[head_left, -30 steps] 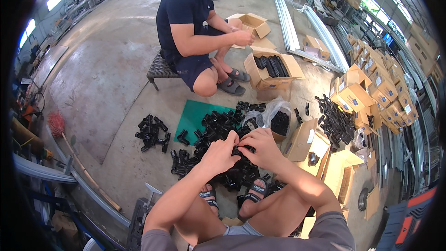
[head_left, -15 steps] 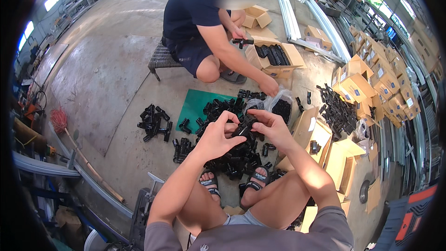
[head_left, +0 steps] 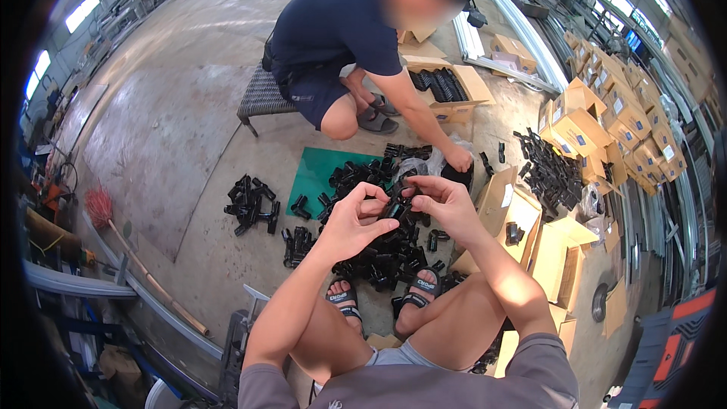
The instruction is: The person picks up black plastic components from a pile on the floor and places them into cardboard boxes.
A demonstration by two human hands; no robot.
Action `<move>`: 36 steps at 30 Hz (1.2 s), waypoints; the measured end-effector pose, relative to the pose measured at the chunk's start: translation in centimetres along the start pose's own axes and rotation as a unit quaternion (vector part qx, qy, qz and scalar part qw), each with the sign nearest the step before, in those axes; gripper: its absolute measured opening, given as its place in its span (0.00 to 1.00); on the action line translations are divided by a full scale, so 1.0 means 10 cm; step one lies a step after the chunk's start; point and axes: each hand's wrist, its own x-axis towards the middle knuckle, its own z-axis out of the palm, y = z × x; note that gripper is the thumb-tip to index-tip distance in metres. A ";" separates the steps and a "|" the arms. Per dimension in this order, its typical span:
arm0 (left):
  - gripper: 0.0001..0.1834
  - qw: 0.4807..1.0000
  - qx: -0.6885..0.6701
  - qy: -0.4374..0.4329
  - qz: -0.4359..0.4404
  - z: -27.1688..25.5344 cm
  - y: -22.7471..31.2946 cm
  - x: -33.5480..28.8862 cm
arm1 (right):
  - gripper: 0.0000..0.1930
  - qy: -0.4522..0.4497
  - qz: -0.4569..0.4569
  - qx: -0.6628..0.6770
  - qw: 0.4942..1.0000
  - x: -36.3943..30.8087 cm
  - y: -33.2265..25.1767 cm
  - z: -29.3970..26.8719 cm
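Observation:
Between my two hands, above the pile, is a black plastic pipe fitting (head_left: pixel 398 203). My left hand (head_left: pixel 354 220) grips it from one side, thumb and fingers closed round its lower end. On the other side my right hand (head_left: pixel 447 203) pinches its upper end with thumb and fingertips. Its exact shape is hard to separate from the dark pieces behind. Below lies a heap of similar black fittings (head_left: pixel 382 265), partly on a green mat (head_left: pixel 318 167). A smaller cluster of fittings (head_left: pixel 250 201) rests on the floor to the left.
Across from me a co-worker (head_left: pixel 341 23) sits on a woven stool (head_left: pixel 265 98), one hand in a clear plastic bag (head_left: pixel 435 163). An open carton (head_left: pixel 454 110) of black parts stands beside them. More black pieces (head_left: pixel 549 174), open boxes (head_left: pixel 556 265) and stacked cartons (head_left: pixel 628 121) are at right.
The co-worker has leaned forward and right, reaching deeper into the bag; the fitting they held is out of sight. My hands stay nearly in place, the fitting turned slightly between them.

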 end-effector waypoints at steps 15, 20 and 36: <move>0.21 0.992 0.115 0.022 0.036 0.09 0.10 -0.05 | 0.24 -0.007 -0.056 0.021 0.998 -0.04 -0.02 -0.06; 0.22 0.986 0.163 0.025 0.030 0.10 0.11 -0.05 | 0.24 -0.016 -0.054 0.022 0.998 -0.04 0.00 -0.06; 0.21 0.994 0.085 0.058 0.029 0.10 -0.03 -0.03 | 0.22 0.000 -0.009 0.024 1.000 0.02 0.06 0.02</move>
